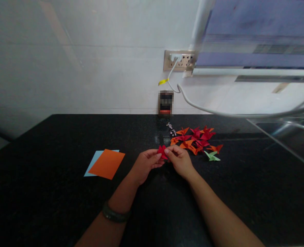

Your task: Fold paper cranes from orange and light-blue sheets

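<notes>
Between my two hands is a small piece of folded red paper (162,151), held just above the black countertop. My left hand (148,163) pinches its left side between thumb and fingers. On the other side, the thumb and fingers of my right hand (179,159) close on its right edge. Parts of the paper are hidden behind my fingers. Beyond my right hand lies a cluster of folded paper cranes (197,140) in red and orange, with a pale green crane (212,156) at its near right.
Left of my hands, an orange paper square (108,164) overlaps a light blue sheet (90,170) on the countertop (51,206). A blurred-out object (165,103) leans on the wall. A white cable (206,109) runs from the wall socket (179,60) to the right.
</notes>
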Demonstrator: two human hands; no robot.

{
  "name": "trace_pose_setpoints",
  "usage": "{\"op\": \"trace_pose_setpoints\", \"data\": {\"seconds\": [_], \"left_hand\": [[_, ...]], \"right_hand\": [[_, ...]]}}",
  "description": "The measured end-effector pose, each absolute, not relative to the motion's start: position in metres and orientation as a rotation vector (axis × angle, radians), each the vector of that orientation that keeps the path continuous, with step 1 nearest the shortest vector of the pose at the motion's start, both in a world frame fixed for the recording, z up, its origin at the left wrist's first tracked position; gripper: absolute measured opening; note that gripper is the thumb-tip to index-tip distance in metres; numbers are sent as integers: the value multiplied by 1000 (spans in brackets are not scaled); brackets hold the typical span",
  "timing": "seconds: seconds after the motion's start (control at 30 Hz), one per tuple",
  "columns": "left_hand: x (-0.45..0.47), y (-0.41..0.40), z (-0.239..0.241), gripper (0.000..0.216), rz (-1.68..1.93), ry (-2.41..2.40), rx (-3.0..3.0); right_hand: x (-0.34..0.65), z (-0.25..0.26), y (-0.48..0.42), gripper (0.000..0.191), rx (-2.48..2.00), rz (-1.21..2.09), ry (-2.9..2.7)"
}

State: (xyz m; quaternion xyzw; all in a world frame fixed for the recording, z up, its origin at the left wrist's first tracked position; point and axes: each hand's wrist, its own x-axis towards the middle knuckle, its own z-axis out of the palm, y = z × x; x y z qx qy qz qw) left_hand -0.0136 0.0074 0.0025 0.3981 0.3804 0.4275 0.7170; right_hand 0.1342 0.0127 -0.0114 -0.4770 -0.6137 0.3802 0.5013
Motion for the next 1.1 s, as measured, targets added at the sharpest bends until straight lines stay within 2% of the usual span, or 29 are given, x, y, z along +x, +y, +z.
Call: {"op": "trace_pose_setpoints", "data": {"seconds": [0.27, 0.47, 0.6, 0.8, 1.1], "left_hand": [[-9, 7, 0, 21, 1066, 889, 887], [-7, 8, 0, 21, 1099, 991, 1027], [-8, 7, 1, 19, 1050, 1022, 1076], [-10, 7, 3, 15, 987, 962, 944], [-14, 7, -4, 25, 925, 888, 1015]], "right_hand": [[127, -13, 7, 8, -1173, 813, -1540], [126, -12, 6, 15, -1150, 787, -1600], [127, -14, 7, 27, -1133, 828, -1541], [128, -12, 9, 16, -1157, 1031, -1417], [130, -6, 8, 17, -1100, 1226, -1430]]}}
